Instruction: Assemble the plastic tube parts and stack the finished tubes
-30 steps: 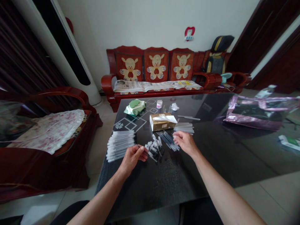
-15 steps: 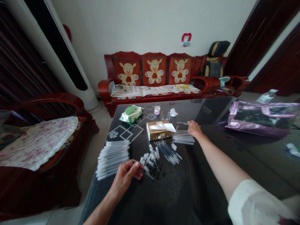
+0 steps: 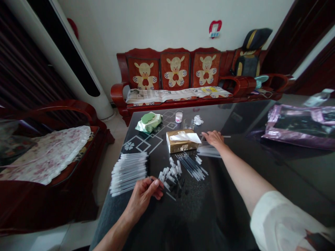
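White caps (image 3: 171, 173) lie between sticks (image 3: 129, 173) at nine o'clock and rods (image 3: 192, 167) at two — sorted, seemingly, for easy reach. The left hand (image 3: 147, 190), toward eight, pinches a dark piece (image 3: 151, 179); the right hand (image 3: 214, 138) covers tubes (image 3: 209, 152) beyond the rods — whether gripping, I cannot tell.

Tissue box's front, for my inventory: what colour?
The tissue box's front is gold; head view.

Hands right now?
Left hand: pinched closed, apparently on a thin dark stick.
Right hand: over the translucent tubes; grip can't be told.
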The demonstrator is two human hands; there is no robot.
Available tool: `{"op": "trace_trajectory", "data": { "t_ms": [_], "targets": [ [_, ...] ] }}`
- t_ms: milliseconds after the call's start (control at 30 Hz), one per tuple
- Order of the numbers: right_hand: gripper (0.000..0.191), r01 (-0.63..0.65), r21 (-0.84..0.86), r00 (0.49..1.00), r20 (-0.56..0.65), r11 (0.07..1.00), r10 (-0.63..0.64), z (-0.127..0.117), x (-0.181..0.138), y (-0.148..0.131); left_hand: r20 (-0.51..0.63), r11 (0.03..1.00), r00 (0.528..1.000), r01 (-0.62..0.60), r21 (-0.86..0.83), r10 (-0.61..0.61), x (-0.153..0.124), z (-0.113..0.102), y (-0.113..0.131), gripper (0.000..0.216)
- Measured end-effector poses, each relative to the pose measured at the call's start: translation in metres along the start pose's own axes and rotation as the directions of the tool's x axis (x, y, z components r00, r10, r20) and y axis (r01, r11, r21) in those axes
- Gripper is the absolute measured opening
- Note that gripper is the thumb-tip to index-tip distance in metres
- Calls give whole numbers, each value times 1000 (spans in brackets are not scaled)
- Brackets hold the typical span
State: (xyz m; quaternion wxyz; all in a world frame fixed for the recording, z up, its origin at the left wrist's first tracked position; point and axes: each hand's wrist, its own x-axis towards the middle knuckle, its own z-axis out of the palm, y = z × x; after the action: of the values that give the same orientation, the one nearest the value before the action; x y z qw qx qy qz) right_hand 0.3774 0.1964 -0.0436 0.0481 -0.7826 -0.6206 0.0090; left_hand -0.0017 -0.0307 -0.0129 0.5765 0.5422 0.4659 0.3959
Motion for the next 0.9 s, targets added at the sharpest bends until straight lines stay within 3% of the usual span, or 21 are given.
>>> {"op": "trace_trajectory", "data": {
  "t_ms": [200, 600, 900],
  "targets": [
    [60, -77, -14, 997, -13, 997, 77, -6, -12, -11, 20, 999, 1000, -21, 49, 20, -3, 2, 0, 40],
    [46, -2, -9, 1000, 28, 1000, 2, -13, -24, 8, 41, 999, 999, -25, 48, 23, 1, 0, -8, 39],
    [55, 9, -7, 1000, 8, 1000, -9, -10, -50, 6, 60, 999, 998, -29, 32, 27, 0, 2, -10, 38]
  ]
}}
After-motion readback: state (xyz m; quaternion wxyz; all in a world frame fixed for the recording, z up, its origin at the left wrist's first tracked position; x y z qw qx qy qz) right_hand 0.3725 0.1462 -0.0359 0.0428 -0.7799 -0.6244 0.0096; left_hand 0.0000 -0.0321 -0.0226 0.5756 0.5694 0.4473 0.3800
